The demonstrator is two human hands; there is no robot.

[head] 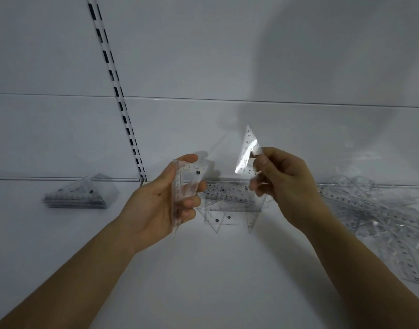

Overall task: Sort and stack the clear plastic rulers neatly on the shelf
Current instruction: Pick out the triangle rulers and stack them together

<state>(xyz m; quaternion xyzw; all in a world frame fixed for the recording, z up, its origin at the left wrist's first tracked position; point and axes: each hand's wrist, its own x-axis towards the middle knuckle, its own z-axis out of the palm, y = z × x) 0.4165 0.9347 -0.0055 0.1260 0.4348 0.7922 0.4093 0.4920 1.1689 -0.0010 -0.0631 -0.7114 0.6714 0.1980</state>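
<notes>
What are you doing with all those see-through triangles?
A person is sorting clear plastic rulers on a white shelf. The left hand holds a few triangle rulers together, and the right hand pinches a single triangle ruler up in the air. A neat stack of triangles sits on the left, a few loose ones lie in the middle, and a messy pile waits on the right.

clear glossy plastic rulers (229, 200)
</notes>
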